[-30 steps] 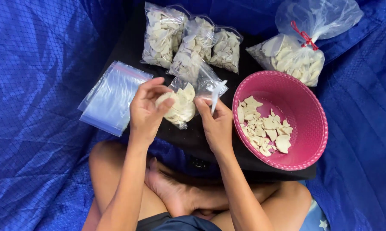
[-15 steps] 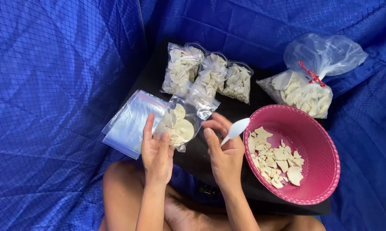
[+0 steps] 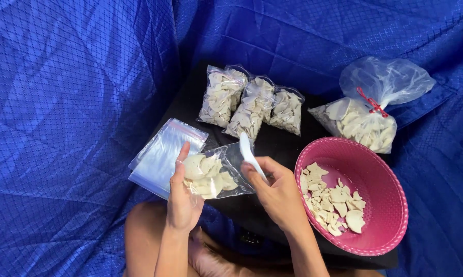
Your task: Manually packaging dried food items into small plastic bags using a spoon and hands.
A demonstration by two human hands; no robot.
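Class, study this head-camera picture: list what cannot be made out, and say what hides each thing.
- Left hand: its palm and inner fingers, hidden behind the small clear bag it holds.
- White scoop: its handle end, buried in the right hand.
- Pink basket: what lies beneath the pale chips.
- Black board: its near edge, covered by both forearms.

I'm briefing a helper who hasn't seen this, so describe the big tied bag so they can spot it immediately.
Start at the round pink plastic basket on the right. Just beyond its far rim lies a large clear plastic bag of pale chips. Unlike the three small flat sealed packets of chips to its left, its puffed top is knotted with a red tie.
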